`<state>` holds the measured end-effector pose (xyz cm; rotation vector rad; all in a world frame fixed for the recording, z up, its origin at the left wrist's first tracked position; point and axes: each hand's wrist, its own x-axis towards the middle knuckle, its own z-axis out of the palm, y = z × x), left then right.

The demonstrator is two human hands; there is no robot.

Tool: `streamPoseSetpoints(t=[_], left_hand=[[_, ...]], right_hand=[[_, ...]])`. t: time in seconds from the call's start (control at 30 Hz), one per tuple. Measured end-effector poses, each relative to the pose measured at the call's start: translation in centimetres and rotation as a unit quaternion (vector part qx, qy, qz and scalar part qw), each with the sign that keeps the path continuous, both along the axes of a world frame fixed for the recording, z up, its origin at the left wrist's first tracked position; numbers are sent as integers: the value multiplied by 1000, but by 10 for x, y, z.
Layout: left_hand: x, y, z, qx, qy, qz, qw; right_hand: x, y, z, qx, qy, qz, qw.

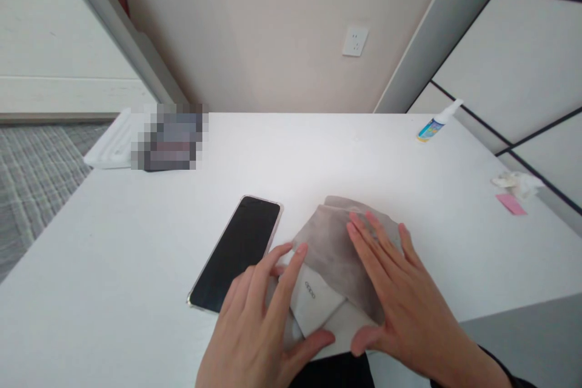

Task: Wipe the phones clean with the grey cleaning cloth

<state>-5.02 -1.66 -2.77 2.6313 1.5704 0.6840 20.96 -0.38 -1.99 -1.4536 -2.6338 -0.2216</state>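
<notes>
A white block (317, 301) marked "oppo", possibly a charger, lies near the table's front edge. It is partly covered by a thin grey cloth (325, 242). My left hand (261, 321) holds the block, forefinger at its far side and thumb at its near side. My right hand (395, 285) lies flat over the cloth's right part, fingers stretched out and thumb by the near edge. Under my palms the cloth and block are hidden. Just left of the cloth, a black-screened phone (239, 251) in a clear case lies face up, close to my left fingers.
On the white table (136, 254), a small white bottle (439, 122) with a blue label lies at the back right. Crumpled tissue (518, 183) and a pink slip (511, 204) are at the right edge. A blurred dark item (173, 139) sits at the back left.
</notes>
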Motion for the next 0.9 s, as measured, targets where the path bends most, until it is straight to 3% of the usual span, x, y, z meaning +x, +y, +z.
streamPoseSetpoints(t=[0.17,0.33,0.5,0.63,0.77,0.8,0.9], left_hand=[[0,-1,1,0,16,-1,1000],[0,-1,2,-1,17,-2,1000],[1,1,2,28,30,-4,999],[-1,3,0,34,38,-5,999],[-2,2,-3,33,33,-11,999],[-2,2,-4,31,33,-11,999],[-2,1,-4,26,36,-4,999]], right_hand=[[-18,-11,0,-22,-2,128,992],[-5,-4,4,-18,12,50,999],[-13,-8,3,48,14,178,983],[-14,-5,2,20,14,78,997],[-16,-5,0,64,16,191,979],[-14,-4,0,55,17,189,980],[-8,-1,4,10,19,80,997]])
